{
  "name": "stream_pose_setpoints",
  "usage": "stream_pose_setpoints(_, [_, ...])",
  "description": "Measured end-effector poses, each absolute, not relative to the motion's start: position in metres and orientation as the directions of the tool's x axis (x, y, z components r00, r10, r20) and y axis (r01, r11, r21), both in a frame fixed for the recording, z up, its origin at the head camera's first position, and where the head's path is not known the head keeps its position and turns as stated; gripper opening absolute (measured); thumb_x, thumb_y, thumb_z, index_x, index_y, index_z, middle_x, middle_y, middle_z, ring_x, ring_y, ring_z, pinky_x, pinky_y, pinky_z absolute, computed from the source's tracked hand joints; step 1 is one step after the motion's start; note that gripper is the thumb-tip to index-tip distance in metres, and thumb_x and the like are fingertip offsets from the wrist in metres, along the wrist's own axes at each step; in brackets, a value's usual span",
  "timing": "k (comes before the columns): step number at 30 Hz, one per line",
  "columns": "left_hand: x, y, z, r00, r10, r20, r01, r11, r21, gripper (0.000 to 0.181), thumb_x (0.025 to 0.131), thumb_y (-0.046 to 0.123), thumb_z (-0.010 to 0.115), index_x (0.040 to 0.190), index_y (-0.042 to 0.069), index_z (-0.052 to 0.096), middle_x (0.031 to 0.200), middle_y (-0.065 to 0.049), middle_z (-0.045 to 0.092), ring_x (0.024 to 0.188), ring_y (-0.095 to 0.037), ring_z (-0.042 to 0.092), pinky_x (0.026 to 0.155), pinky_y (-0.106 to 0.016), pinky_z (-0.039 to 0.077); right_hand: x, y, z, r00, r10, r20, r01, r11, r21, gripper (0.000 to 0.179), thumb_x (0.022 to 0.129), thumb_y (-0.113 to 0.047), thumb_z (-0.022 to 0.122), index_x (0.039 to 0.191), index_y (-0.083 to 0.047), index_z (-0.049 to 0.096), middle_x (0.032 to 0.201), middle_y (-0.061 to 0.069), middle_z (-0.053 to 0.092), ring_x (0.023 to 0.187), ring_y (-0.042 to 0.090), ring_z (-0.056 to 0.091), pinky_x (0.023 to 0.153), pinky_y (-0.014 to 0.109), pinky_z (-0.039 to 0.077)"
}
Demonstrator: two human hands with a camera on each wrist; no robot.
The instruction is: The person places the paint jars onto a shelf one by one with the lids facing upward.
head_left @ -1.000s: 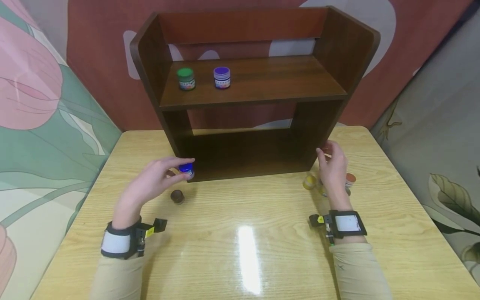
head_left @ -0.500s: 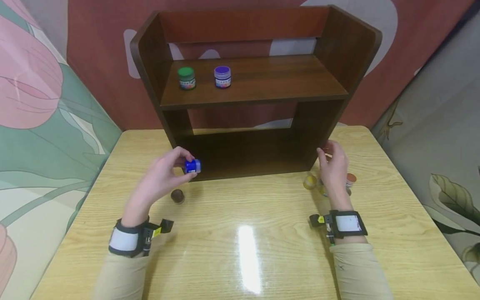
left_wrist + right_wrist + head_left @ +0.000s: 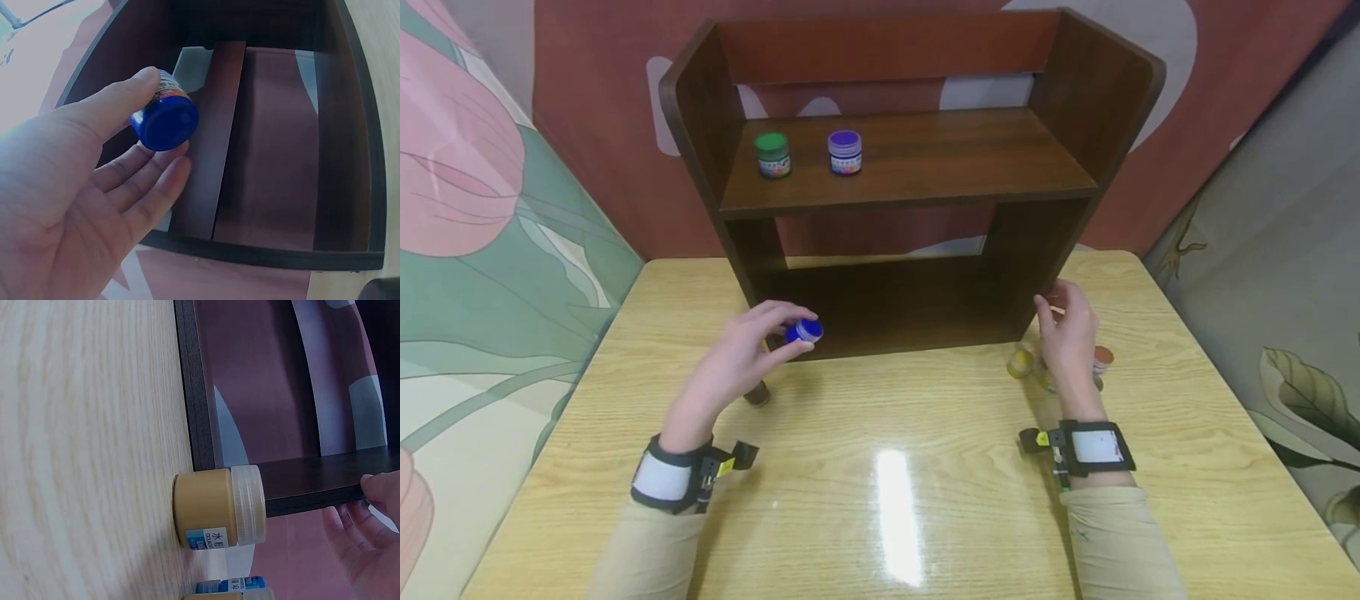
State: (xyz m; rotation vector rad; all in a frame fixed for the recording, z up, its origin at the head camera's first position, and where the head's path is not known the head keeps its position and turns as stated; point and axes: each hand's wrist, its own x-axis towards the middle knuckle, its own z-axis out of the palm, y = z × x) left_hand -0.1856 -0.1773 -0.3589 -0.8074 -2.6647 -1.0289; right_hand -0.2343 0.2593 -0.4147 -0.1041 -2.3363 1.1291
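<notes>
My left hand [image 3: 737,354] pinches a small blue-lidded paint jar [image 3: 805,331], tilted, between thumb and fingertips. It is at the lower left opening of the dark wooden shelf unit [image 3: 910,200]; in the left wrist view the jar's blue lid [image 3: 169,125] faces the camera. My right hand [image 3: 1067,333] stays beside the unit's right side panel. In the right wrist view its thumb and fingers [image 3: 369,531] are at the panel's edge, and I cannot tell whether they grip it. An ochre paint jar [image 3: 206,506] with a clear lid is near that hand, by the unit's bottom corner.
A green-lidded jar [image 3: 772,156] and a purple-lidded jar [image 3: 845,153] stand on the upper board. A brown jar [image 3: 757,395] is on the table [image 3: 835,483] near the left hand. Several jars, including an orange-lidded jar [image 3: 1102,358], cluster around the right forearm.
My left hand has moved right with the blue jar, whose tilt has changed. The brown jar is now partly behind that hand. My right hand has stayed in place.
</notes>
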Motion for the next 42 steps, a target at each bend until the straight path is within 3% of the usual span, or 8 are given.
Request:
stream_pose_setpoints(8, [-0.184,-0.166,-0.36,-0.839,0.423,0.342,0.542,0.605,0.583,0.038,0.088,0.021,0.082,0.122,0.011,0.068,0.111,-0.003,0.07,0.091,-0.019,0.065,0.079,-0.04,0.058,-0.235,0.26,-0.416,-0.854,0.289,0.433,-0.16,0.646,-0.746,0.028,0.103,-0.01,0.06,0.127,0.005,0.058,0.118,0.023,0.063,0.11,0.038,0.063,0.093,0.052,0.054])
stream_pose_setpoints(14, [-0.185,-0.156,-0.365,-0.844,0.447,0.296,0.52,0.547,0.656,0.034,0.088,0.013,0.081,0.119,0.007,0.066,0.111,-0.004,0.07,0.095,-0.018,0.069,0.084,-0.036,0.059,-0.235,0.26,-0.417,-0.849,0.285,0.445,-0.166,0.655,-0.737,0.029,0.103,-0.011,0.059,0.127,0.005,0.058,0.119,0.023,0.063,0.111,0.038,0.063,0.092,0.053,0.054])
stream_pose_setpoints(17, [-0.186,-0.15,-0.371,-0.814,0.492,0.307,0.554,0.501,0.665,0.037,0.088,0.008,0.08,0.121,0.004,0.064,0.113,-0.007,0.068,0.099,-0.021,0.07,0.086,-0.035,0.059,-0.235,0.26,-0.417,-0.85,0.286,0.442,-0.164,0.653,-0.739,0.029,0.103,-0.011,0.059,0.127,0.006,0.058,0.119,0.023,0.063,0.111,0.038,0.063,0.093,0.053,0.053])
stream_pose_setpoints(22, [-0.187,-0.14,-0.383,-0.731,0.592,0.339,0.664,0.502,0.555,0.045,0.089,0.009,0.079,0.132,0.006,0.065,0.12,-0.011,0.064,0.108,-0.024,0.066,0.091,-0.036,0.056,-0.234,0.259,-0.416,-0.853,0.286,0.437,-0.166,0.646,-0.745,0.029,0.103,-0.011,0.059,0.127,0.006,0.057,0.12,0.023,0.063,0.112,0.039,0.063,0.093,0.053,0.053])
stream_pose_setpoints(27, [-0.187,-0.129,-0.395,-0.682,0.668,0.299,0.712,0.513,0.479,0.038,0.092,0.009,0.076,0.128,0.005,0.067,0.119,-0.012,0.065,0.107,-0.023,0.065,0.092,-0.033,0.055,-0.234,0.26,-0.416,-0.85,0.288,0.44,-0.165,0.648,-0.743,0.029,0.103,-0.01,0.06,0.127,0.006,0.058,0.119,0.023,0.063,0.112,0.038,0.063,0.093,0.053,0.053])
stream_pose_setpoints(35, [-0.185,-0.118,-0.413,-0.726,0.667,0.165,0.64,0.569,0.517,0.031,0.095,0.009,0.073,0.125,0.003,0.069,0.12,-0.009,0.067,0.11,-0.021,0.065,0.094,-0.032,0.054,-0.234,0.26,-0.416,-0.853,0.29,0.434,-0.157,0.651,-0.743,0.029,0.103,-0.012,0.06,0.127,0.005,0.058,0.119,0.022,0.063,0.112,0.038,0.063,0.094,0.053,0.053])
stream_pose_setpoints(42, [-0.187,-0.115,-0.422,-0.707,0.695,0.132,0.656,0.574,0.491,0.032,0.094,0.007,0.073,0.126,0.003,0.069,0.122,-0.01,0.067,0.113,-0.024,0.064,0.097,-0.035,0.053,-0.235,0.26,-0.415,-0.856,0.29,0.428,-0.154,0.647,-0.747,0.029,0.103,-0.012,0.06,0.127,0.004,0.059,0.119,0.022,0.064,0.112,0.036,0.063,0.093,0.053,0.053])
